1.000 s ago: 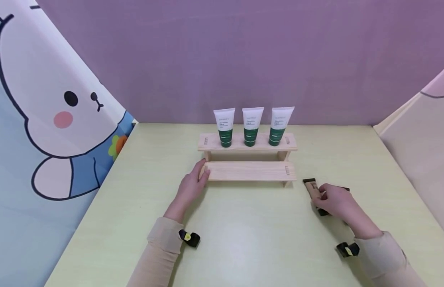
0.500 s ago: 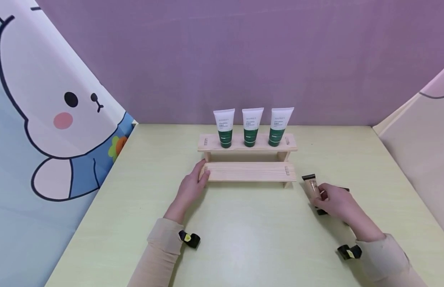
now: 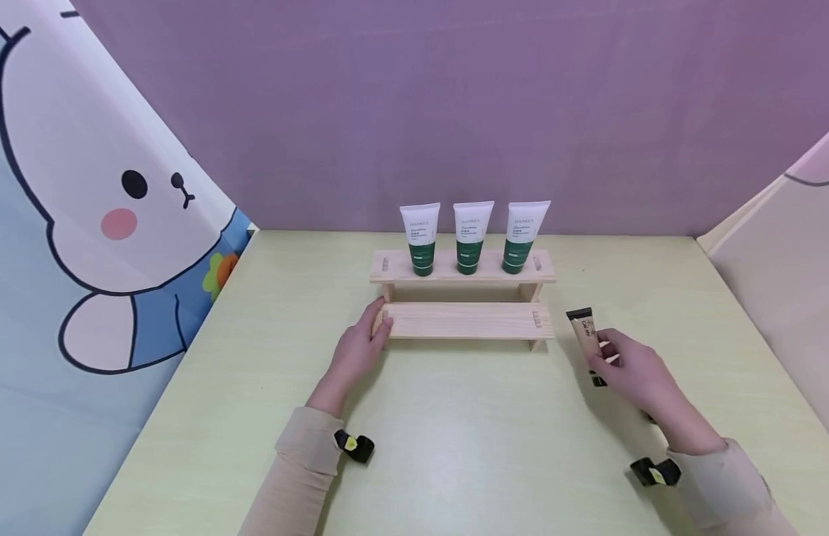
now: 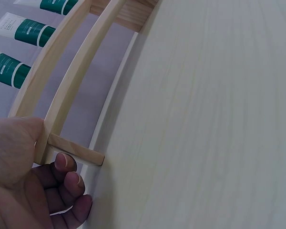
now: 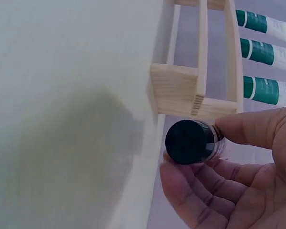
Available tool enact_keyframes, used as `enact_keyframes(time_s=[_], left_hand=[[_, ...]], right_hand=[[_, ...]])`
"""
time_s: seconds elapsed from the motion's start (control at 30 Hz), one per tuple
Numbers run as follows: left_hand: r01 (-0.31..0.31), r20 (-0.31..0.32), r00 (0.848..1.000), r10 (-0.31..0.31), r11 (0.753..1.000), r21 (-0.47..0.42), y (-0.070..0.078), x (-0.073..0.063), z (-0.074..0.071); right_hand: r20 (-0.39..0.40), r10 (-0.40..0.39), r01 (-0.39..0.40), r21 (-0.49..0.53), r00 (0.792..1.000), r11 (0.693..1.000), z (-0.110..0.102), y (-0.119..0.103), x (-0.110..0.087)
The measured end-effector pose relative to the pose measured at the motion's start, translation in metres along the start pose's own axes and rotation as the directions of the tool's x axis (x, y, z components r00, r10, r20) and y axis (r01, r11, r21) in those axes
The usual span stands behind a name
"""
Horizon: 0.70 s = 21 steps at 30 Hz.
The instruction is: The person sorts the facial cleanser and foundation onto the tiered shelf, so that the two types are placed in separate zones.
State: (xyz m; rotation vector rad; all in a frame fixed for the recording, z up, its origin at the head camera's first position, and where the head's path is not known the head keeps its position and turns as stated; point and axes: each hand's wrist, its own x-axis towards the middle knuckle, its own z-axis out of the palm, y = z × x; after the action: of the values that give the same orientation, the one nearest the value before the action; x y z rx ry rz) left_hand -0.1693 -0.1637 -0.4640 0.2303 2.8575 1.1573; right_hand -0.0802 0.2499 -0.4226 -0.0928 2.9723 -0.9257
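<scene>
A two-tier wooden display rack stands on the table. My left hand grips the left end of its lower step, with fingers curled beside the end support in the left wrist view. Three white-and-green squeeze tubes stand in a row on the upper step, caps down. To the right of the rack, my right hand pinches a beige squeeze tube between thumb and fingers. Its flat black end points up and away; its round black cap faces the camera in the right wrist view. The lower step bears nothing.
A small dark piece of something shows beside my right wrist, mostly hidden by it. The pale wooden table extends to a purple backdrop behind the rack. A cartoon-printed cloth borders the left side.
My right hand has lifted the beige tube and tilted it more upright, moving slightly away from me. The left hand, rack and white-and-green tubes have stayed in place.
</scene>
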Motion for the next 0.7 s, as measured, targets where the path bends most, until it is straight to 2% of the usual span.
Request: enact_keyframes(time_s=[0.33,0.7], left_hand=[[0.001,0.002,1.0,-0.001,1.0,0.009,0.0,0.0,0.0],[-0.005,-0.013,1.0,0.006,1.0,0.011,-0.002,0.0,0.003]], right_hand=[[-0.042,-0.014,0.018,0.098,0.999,0.995,-0.005,-0.018,0.01],[-0.04,-0.076,0.082,0.204,0.996,0.975,0.008,-0.04,0.031]])
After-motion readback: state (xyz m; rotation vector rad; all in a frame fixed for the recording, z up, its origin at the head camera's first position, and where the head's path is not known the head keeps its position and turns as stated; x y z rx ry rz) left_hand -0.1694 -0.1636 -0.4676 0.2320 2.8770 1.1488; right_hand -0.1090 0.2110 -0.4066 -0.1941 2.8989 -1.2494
